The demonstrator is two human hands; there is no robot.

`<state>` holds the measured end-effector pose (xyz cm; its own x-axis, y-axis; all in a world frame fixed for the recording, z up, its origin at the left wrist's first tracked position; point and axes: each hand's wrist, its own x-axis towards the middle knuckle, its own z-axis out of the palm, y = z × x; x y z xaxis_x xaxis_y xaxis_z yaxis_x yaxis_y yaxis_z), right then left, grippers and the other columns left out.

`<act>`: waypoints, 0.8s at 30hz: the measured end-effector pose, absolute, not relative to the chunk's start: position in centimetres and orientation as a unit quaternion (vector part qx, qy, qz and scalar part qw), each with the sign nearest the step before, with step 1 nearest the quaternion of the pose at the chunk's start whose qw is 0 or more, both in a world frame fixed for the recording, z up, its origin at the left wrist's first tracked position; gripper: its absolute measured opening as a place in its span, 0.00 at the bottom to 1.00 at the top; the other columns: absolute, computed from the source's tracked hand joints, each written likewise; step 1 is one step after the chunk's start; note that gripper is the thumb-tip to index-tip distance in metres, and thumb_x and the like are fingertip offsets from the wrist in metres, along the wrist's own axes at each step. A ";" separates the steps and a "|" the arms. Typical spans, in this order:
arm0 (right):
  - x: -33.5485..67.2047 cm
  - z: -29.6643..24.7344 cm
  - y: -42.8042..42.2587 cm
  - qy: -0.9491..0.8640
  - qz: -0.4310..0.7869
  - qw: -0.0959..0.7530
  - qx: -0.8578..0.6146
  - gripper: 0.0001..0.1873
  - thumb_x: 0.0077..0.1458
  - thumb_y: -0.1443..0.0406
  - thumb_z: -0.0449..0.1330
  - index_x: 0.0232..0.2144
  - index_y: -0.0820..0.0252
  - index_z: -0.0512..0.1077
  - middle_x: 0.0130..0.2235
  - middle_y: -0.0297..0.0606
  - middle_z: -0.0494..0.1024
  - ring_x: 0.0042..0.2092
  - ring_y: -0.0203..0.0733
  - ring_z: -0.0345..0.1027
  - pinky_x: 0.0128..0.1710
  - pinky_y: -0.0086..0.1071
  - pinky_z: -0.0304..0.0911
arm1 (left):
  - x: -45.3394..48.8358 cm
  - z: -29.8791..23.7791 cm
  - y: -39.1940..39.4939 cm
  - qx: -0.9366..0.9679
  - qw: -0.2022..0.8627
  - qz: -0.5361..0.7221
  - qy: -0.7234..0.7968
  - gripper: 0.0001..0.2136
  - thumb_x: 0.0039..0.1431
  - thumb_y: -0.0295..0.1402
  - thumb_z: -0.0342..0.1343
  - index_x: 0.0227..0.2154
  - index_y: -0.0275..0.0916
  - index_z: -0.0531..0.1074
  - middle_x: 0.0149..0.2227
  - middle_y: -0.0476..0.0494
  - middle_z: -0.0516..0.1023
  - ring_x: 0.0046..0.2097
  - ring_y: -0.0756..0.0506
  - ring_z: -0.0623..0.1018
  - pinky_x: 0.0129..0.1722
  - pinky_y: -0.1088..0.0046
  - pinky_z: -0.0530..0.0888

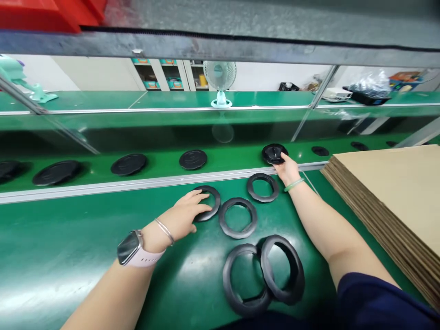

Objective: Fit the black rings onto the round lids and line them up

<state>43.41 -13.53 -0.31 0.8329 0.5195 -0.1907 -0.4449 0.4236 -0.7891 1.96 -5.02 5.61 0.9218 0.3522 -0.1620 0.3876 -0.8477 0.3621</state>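
My right hand (287, 168) reaches to the green conveyor strip and grips a round black disc (274, 153) by its near right edge, thumb on top. Over a black ring (213, 207) on the green table, my left hand (187, 208) is spread, fingers stretched across the ring's left side; whether they touch it I cannot tell. Another black ring (224, 219) lies flat just right of it, and a further ring (251, 192) sits closer to my right hand. Nearer my body, one ring (229, 286) lies flat with a thicker ring (297, 279) leaning on it.
More black discs (193, 159) lie spaced along the green strip (160, 160) behind a metal rail (103, 189). A stack of cardboard sheets (388, 174) stands at the right. A metal shelf beam (220, 48) crosses overhead; a small fan (220, 78) stands beyond.
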 end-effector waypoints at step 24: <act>57.0 -0.6 -17.4 -0.198 -0.099 0.236 -0.946 0.27 0.58 0.75 0.46 0.59 0.72 0.65 0.60 0.59 0.64 0.61 0.49 0.57 0.61 0.41 0.52 | 3.2 2.0 -2.3 0.634 0.664 0.250 0.308 0.42 0.42 0.40 0.73 0.60 0.41 0.62 0.40 0.42 0.82 0.52 0.32 0.79 0.60 0.49 0.69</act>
